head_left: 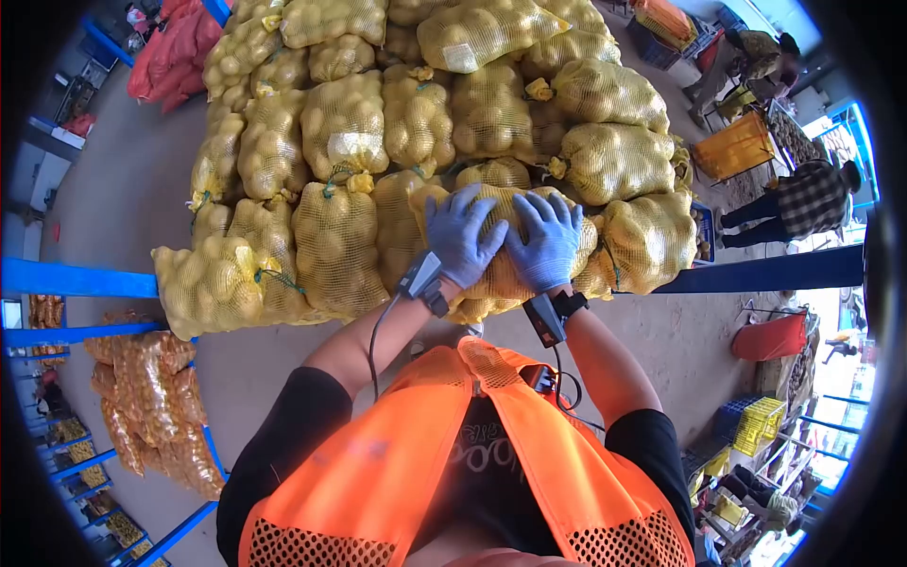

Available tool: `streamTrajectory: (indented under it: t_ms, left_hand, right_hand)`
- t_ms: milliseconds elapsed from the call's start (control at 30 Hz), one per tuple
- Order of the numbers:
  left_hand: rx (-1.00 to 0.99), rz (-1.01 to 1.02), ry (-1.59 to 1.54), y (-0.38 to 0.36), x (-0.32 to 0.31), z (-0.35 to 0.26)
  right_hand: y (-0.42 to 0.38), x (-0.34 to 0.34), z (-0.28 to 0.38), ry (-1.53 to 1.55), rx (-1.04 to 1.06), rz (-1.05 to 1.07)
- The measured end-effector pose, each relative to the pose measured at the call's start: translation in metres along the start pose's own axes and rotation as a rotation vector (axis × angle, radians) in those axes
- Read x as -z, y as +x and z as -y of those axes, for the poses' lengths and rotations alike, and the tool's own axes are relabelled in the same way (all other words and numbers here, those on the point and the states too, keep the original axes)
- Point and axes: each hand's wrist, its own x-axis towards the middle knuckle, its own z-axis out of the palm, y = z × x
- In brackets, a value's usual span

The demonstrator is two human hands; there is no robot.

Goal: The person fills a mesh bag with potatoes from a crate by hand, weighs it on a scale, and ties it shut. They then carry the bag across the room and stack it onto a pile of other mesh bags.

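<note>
A yellow mesh bag of potatoes lies sideways at the near edge of a large stack. My left hand, in a blue-grey glove, rests on its top with the fingers spread. Close to it, thumbs nearly meeting, my right hand lies flat on the same bag, also gloved. Neither hand is closed around anything. Other potato bags stand upright to the left, several tied with green string. Another full bag touches the row on the right. The bag's underside is hidden.
Blue metal bars run out on both sides of the stack. Brown mesh sacks are piled at lower left, red sacks at upper left. A person in a checked shirt stands at right, near an orange crate.
</note>
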Motion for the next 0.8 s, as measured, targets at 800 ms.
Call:
streamTrajectory:
  t_ms: [800]
  left_hand:
    - [-0.244, 0.004, 0.081, -0.011, -0.003, 0.011]
  right_hand:
    - [-0.019, 0.005, -0.005, 0.208, 0.063, -0.195]
